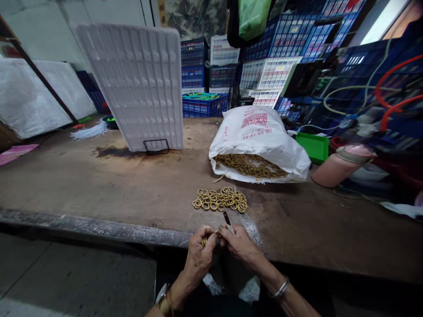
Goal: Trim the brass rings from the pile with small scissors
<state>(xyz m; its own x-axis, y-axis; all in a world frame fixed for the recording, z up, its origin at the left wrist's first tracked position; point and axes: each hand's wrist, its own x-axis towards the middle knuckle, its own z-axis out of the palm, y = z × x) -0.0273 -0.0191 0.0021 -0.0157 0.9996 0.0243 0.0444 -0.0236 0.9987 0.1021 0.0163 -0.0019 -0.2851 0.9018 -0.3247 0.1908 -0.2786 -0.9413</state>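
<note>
My left hand (pixel 200 252) is closed around a few brass-coloured rings (pixel 204 241) at the front edge of the table. Close against it, my right hand (pixel 240 244) grips a small knife (pixel 228 223) with a dark tip pointing up and away. The fingertips of both hands meet at one ring, partly hidden by the thumbs. Just beyond the hands lies a loose pile of similar rings (pixel 220 200). Behind that pile, a white woven sack (pixel 257 132) lies on its side, its mouth facing me and full of more rings (pixel 251 165).
A white ribbed plastic panel (pixel 142 88) stands upright in a black wire holder (pixel 156 145) on the wooden table (pixel 99 185). To the right are a green tray (pixel 312 147), a pink bottle (pixel 342 166) and red hoses (pixel 385 99). Stacked crates (pixel 269 72) fill the back.
</note>
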